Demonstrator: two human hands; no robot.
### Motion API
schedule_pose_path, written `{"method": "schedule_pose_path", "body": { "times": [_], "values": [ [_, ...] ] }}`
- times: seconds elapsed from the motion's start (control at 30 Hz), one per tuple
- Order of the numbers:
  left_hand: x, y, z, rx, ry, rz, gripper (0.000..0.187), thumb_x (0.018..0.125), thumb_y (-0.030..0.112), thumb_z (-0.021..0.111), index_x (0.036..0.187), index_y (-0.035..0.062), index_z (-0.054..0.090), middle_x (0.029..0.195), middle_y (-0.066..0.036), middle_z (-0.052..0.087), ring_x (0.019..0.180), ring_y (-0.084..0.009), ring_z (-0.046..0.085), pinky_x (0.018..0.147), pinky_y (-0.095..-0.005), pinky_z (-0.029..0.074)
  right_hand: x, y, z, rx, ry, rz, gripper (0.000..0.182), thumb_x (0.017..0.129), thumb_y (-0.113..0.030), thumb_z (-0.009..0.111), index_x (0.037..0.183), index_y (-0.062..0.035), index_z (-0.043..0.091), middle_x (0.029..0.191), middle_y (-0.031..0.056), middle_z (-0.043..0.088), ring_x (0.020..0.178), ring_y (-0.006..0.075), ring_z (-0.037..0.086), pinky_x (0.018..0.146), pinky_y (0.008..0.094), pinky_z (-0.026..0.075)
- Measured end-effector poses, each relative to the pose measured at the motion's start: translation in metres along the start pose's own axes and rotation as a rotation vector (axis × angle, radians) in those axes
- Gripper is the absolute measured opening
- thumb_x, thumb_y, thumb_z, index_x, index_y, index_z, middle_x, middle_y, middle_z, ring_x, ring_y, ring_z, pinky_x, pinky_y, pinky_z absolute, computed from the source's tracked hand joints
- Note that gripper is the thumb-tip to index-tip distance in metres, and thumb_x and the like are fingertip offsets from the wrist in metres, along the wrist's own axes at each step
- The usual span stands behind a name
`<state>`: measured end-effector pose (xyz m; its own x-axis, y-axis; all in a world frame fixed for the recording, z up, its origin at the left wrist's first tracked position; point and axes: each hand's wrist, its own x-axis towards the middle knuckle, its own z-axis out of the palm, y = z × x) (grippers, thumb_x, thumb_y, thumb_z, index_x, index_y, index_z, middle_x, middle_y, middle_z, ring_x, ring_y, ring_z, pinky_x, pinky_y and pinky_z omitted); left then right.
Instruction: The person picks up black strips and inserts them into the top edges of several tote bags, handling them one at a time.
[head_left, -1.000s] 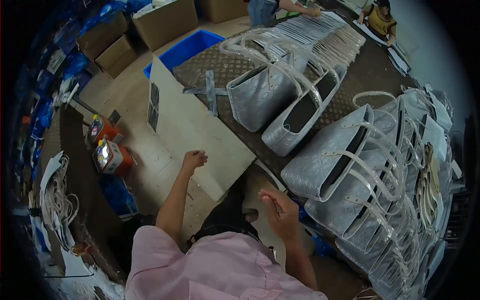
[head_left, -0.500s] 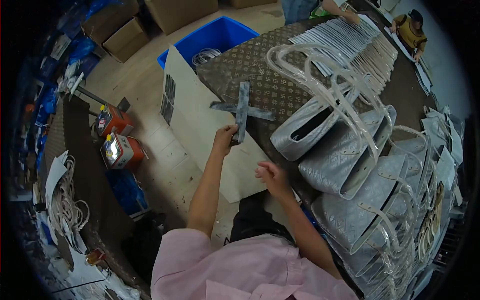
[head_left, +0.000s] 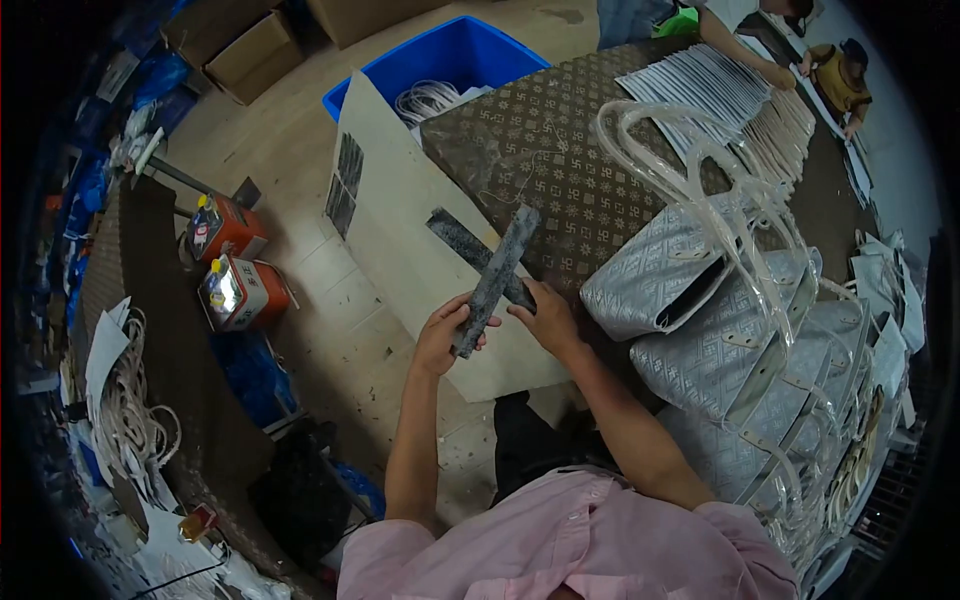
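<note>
Step in hand, as we judged it: handling 2 dark, flat strips, crossed above the pale board [head_left: 385, 165] at the bench's left edge. Our left hand [head_left: 440, 338] was partly closed, fingers curled about the near end of the upper strip [head_left: 502, 268]. Our right hand [head_left: 549, 320] was partly closed, thumb and fingers pinching the right end of the lower strip [head_left: 456, 236].

In our judgement, any move from this hold called for level wrists and a firm grip at each end, since the strips could slide at the crossing.

Edges: the bench [head_left: 500, 140] ran along the far side and right of the strips; a silver bag [head_left: 640, 268] stood near our right hand. Open room lay left, over the board and floor [head_left: 330, 330]. A blue bin [head_left: 505, 52] sat beyond the board, at the far left.
</note>
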<state>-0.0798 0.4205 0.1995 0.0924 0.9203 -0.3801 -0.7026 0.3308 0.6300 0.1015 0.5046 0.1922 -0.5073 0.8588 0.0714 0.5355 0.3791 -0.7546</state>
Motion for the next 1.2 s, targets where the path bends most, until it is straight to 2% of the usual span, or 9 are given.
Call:
{"method": "schedule_pose_path", "body": {
  "times": [0.33,0.4,0.73,0.83,0.87,0.93,1.0,1.17,1.2],
  "values": [
    [-0.03,0.106,0.032,0.129,0.025,0.343,0.033,0.092,0.016,0.037,0.117,-0.0056,0.04,0.091,-0.022,0.06,0.058,-0.0178,0.057,0.051,-0.0271,0.048,-0.005,0.003,-0.002,0.2,0.184,0.155,0.053,0.072,-0.022,0.069,0.114,-0.0006,0.046,0.096,0.0213,0.053,0.088,0.0361,0.054,0.074,0.0402,0.044],
    [-0.013,0.109,0.043,0.175,0.063,0.355,0.033,0.092,0.016,0.037,0.117,-0.0054,0.039,0.093,-0.023,0.059,0.059,-0.0192,0.058,0.052,-0.0274,0.049,0.013,0.004,0.011,0.073,0.48,0.214,0.06,0.071,-0.026,0.07,0.12,-0.0035,0.043,0.108,0.0237,0.048,0.1,0.0368,0.049,0.08,0.0415,0.042],
    [-0.029,0.009,0.056,0.011,0.157,0.231,0.035,0.094,0.021,0.036,0.118,-0.0034,0.039,0.107,-0.023,0.055,0.079,-0.0237,0.06,0.066,-0.032,0.05,0.059,0.01,0.015,-0.58,0.529,0.241,0.052,0.073,-0.021,0.066,0.118,-0.0067,0.045,0.118,0.0218,0.04,0.107,0.0348,0.044,0.082,0.0408,0.041],
    [-0.039,-0.011,0.059,-0.017,0.184,0.213,0.033,0.093,0.022,0.039,0.116,-0.0018,0.041,0.108,-0.021,0.055,0.084,-0.0243,0.059,0.069,-0.0331,0.049,0.038,-0.009,0.022,-0.049,0.454,-0.13,0.035,0.077,-0.023,0.063,0.105,-0.0055,0.052,0.103,0.0174,0.051,0.093,0.0246,0.054,0.075,0.0346,0.044],
    [-0.038,-0.016,0.058,-0.027,0.181,0.217,0.032,0.092,0.02,0.041,0.116,-0.002,0.043,0.107,-0.019,0.055,0.085,-0.0238,0.058,0.07,-0.033,0.049,0.027,-0.014,0.024,0.629,0.158,0.184,0.028,0.08,-0.027,0.061,0.095,-0.0043,0.055,0.089,0.0134,0.053,0.081,0.0194,0.054,0.07,0.0311,0.044],
    [-0.035,-0.022,0.059,-0.034,0.168,0.227,0.031,0.092,0.018,0.042,0.115,-0.0022,0.044,0.107,-0.017,0.055,0.086,-0.0232,0.058,0.07,-0.0329,0.049,0.006,-0.037,0.012,1.275,-0.182,0.5,0.028,0.082,-0.03,0.06,0.084,-0.0031,0.057,0.075,0.0093,0.056,0.069,0.0142,0.055,0.066,0.0277,0.044],
    [-0.033,-0.029,0.061,0.102,0.278,0.308,0.027,0.089,0.011,0.045,0.112,-0.0023,0.047,0.106,-0.014,0.055,0.088,-0.0223,0.057,0.073,-0.0338,0.049,-0.01,-0.09,-0.02,1.371,0.011,0.406,0.032,0.089,-0.032,0.049,0.083,-0.0016,0.057,0.071,0.0011,0.057,0.063,0.0086,0.052,0.06,0.024,0.042],
    [-0.059,-0.007,0.073,0.237,-0.243,0.198,0.024,0.083,0.001,0.047,0.106,-0.0045,0.052,0.103,-0.011,0.056,0.096,-0.0222,0.055,0.079,-0.0363,0.048,-0.045,-0.102,-0.077,0.54,-0.193,0.116,0.03,0.088,-0.027,0.05,0.079,0.0007,0.056,0.072,0.0103,0.056,0.063,0.0201,0.054,0.061,0.0311,0.043],
    [-0.07,-0.005,0.093,0.153,-0.198,0.198,0.021,0.085,0.004,0.047,0.103,-0.0052,0.053,0.1,-0.012,0.057,0.093,-0.0227,0.057,0.077,-0.0361,0.049,-0.059,-0.105,-0.08,0.525,-0.035,-0.04,0.028,0.088,-0.025,0.05,0.081,0.0007,0.056,0.072,0.0115,0.055,0.064,0.0234,0.053,0.062,0.0318,0.043]
  ]
}}
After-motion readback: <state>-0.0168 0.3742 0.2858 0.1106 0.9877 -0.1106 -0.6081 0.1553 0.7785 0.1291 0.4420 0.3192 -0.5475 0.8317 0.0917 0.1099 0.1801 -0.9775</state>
